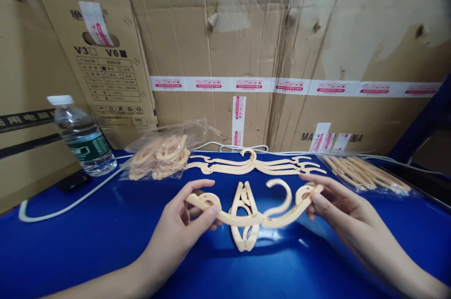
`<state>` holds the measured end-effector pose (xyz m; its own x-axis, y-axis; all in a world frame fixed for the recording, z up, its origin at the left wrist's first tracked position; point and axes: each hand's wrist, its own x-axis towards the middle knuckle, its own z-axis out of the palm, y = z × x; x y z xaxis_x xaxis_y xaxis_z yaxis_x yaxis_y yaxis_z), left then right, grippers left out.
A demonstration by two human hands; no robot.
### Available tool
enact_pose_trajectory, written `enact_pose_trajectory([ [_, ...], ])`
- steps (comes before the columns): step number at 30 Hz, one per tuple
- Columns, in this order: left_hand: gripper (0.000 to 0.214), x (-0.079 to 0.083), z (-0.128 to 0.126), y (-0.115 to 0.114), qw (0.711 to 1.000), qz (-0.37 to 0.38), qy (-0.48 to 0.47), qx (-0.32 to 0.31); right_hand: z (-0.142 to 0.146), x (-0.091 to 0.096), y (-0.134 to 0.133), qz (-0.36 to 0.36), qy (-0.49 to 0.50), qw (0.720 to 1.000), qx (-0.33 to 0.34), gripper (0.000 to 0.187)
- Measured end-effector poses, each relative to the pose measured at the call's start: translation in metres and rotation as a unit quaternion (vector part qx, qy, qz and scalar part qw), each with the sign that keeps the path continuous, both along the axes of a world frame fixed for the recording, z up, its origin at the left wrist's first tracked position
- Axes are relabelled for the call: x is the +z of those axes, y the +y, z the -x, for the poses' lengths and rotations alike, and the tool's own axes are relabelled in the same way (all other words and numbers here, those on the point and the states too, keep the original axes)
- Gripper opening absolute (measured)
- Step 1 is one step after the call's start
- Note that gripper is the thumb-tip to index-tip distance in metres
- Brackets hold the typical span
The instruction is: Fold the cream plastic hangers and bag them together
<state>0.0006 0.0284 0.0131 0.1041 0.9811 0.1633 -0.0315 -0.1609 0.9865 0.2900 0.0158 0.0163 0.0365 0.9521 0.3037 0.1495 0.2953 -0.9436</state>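
Between my two hands a cream folding clothes hanger [243, 219] is held up above the table, its arms spread and its hook curving upward. My left hand [192, 214] pinches the curled left end between thumb and fingers. The curled right end is gripped by my right hand [329, 200]. Below and partly behind it, a folded hanger [245, 242] lies on the blue table [141, 238]. Farther back, several unfolded hangers [232, 168] lie in a stack, one hook pointing up.
At the back left are a clear bag of folded hangers [158, 156], a water bottle [84, 139] and a dark object [73, 180]. Another bag of hanger parts [366, 173] lies at the right. A white cable [70, 205] crosses the table; cardboard [211, 45] stands behind.
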Motion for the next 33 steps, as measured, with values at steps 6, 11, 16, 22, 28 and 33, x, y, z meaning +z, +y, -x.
enact_pose_trajectory([
  [6,0.051,-0.003,-0.01,-0.009,0.997,0.031,-0.009,-0.068,0.023,-0.005,-0.008,0.07,0.128,0.984,0.101,0.028],
  [11,0.034,-0.003,-0.013,-0.013,0.995,0.022,-0.017,-0.091,0.032,0.004,-0.023,0.076,-0.05,0.973,0.214,0.017],
  [16,0.027,0.0,-0.011,-0.014,0.995,-0.002,0.064,-0.078,0.032,0.01,-0.032,0.095,-0.073,0.95,0.289,0.029],
  [22,0.017,0.004,-0.009,-0.017,0.994,-0.033,0.075,-0.069,0.028,0.005,-0.034,0.113,-0.065,0.949,0.287,0.035],
  [28,0.008,0.004,-0.011,-0.02,0.986,-0.071,0.071,-0.133,0.028,-0.001,-0.034,0.111,-0.037,0.945,0.304,0.041],
  [33,0.03,-0.001,-0.012,-0.021,0.977,-0.054,0.054,-0.201,0.025,-0.002,-0.033,0.108,-0.055,0.948,0.296,0.045],
])
